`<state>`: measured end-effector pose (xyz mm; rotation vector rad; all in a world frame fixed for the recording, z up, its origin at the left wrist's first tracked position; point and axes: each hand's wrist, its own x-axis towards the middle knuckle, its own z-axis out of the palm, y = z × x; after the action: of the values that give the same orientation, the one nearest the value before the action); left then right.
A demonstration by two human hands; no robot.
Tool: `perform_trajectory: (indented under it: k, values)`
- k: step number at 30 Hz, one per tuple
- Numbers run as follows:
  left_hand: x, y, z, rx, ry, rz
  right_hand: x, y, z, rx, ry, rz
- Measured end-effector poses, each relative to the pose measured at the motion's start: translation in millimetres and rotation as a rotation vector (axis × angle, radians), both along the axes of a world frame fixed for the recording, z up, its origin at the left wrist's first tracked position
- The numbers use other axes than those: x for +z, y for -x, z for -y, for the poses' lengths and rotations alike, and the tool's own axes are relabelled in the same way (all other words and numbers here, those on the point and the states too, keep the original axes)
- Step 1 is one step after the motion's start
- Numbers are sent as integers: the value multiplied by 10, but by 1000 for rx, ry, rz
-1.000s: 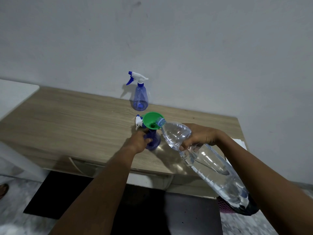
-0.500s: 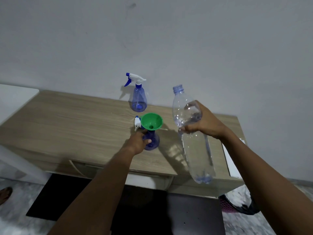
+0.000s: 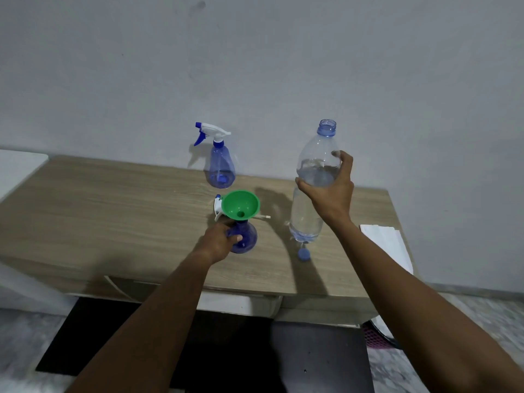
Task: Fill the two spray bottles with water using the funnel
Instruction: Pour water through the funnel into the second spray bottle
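Head view shows the open spray bottle [image 3: 243,236] with the green funnel [image 3: 240,206] seated in its neck, gripped around the body by the left hand [image 3: 218,241]. Just right of that hand, the right hand [image 3: 330,191] wraps the upright, uncapped water bottle [image 3: 314,182], its base on or just above the table [image 3: 113,211]; which is unclear. Beyond the funnel stands the capped second spray bottle [image 3: 219,163]. Setting the water bottle down squarely, clear of its cap [image 3: 304,254], before lifting the funnel out would likely avoid spills.
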<state>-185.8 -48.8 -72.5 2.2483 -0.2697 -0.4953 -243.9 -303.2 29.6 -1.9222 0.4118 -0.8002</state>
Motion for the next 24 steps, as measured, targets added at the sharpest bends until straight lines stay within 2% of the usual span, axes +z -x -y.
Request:
perform_trajectory:
  k: [7,16,19,22,24]
  values:
    - [-90,-47,-27,-5,-24,0,-114,-32,51,-68,-90,16]
    - [-135,-67,-35,-15,-35,1,-244,21,148,40,-29,-33]
    - [-164,-66,-57,-11,-20,-18,-344,156,28,-123,-3,-36]
    - [-214,-62,-116,-22,68,-42,-536,347,-186,-317,121,24]
    - [-264,-52,-158,-58,122,-64,-671,418,-302,-163,133,-2]
